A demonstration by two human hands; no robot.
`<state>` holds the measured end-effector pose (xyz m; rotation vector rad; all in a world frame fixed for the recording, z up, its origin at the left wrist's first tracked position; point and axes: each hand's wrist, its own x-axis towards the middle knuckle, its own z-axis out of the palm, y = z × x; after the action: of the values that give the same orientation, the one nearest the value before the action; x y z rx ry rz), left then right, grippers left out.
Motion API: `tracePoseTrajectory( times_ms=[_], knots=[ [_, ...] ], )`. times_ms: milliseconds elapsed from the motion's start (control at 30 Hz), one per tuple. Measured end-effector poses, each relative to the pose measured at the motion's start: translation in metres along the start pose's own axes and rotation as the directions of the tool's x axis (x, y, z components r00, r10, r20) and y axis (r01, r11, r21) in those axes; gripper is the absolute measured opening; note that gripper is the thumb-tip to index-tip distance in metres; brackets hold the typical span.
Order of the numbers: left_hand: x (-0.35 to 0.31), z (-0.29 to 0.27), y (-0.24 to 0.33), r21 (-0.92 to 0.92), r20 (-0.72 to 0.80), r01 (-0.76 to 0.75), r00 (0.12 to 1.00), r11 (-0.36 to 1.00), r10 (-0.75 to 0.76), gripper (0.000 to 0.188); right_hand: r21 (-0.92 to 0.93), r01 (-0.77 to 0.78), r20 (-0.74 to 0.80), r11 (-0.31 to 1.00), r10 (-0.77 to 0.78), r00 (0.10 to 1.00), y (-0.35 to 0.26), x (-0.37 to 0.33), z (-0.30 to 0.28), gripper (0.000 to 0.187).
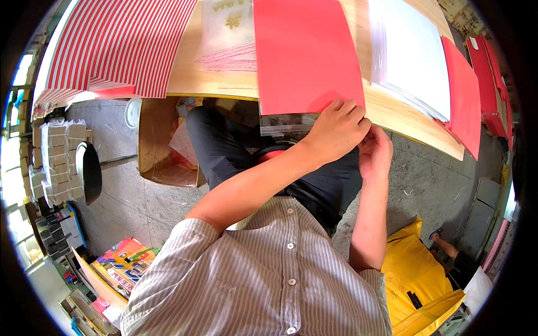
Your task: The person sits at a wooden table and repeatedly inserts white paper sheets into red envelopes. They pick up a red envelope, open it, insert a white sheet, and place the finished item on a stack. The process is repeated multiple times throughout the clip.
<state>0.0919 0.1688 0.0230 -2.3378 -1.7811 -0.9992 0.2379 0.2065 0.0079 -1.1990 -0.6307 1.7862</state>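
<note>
A flat red sheet (308, 56) lies at the table's near edge and hangs slightly over it. From under its near side sticks out the edge of a clear plastic bag (288, 126). My left hand (339, 131) reaches across to the sheet's near right corner, its fingers bent and closed on that corner. Just below and to the right, my right hand (375, 152) is closed with curled fingers, touching the left one. What its fingertips pinch is hidden behind the left hand.
Red-and-white striped sheets (117, 45) are stacked on the left of the wooden table (185, 75), beside clear bags (227, 33). White sheets in clear sleeves (412, 59) and red sheets (462, 95) lie right. Below stand a cardboard box (154, 151) and a yellow sack (412, 274).
</note>
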Motion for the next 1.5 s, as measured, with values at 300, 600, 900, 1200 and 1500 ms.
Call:
tracePoseTrajectory(
  times_ms=[300,600,900,1200,1500],
  knots=[
    [-0.001,0.007,-0.005,0.037,-0.029,-0.110,0.993,0.993,0.111,0.014,-0.018,0.006,-0.055,1.000,-0.007,0.998,0.003,0.001,-0.001,0.017],
    [-0.013,0.000,-0.004,-0.019,0.001,-0.163,0.987,0.986,0.163,0.015,-0.035,-0.030,-0.041,0.999,0.028,0.999,0.000,0.000,0.001,0.012],
    [-0.162,-0.104,-0.038,-0.615,0.304,0.224,0.952,0.756,-0.036,0.018,-0.073,-0.002,0.011,0.997,0.003,1.000,0.002,0.002,0.002,0.013],
    [-0.429,-0.176,-0.192,-0.518,0.143,0.850,0.198,0.097,-0.970,0.012,-0.065,-0.010,0.082,0.998,0.016,0.996,0.002,0.006,-0.021,0.014],
    [-0.522,-0.148,-0.286,0.081,-0.413,0.901,0.419,0.425,-0.809,0.033,-0.156,-0.024,0.101,0.988,0.040,0.994,-0.008,0.011,-0.019,0.017]
  ],
)
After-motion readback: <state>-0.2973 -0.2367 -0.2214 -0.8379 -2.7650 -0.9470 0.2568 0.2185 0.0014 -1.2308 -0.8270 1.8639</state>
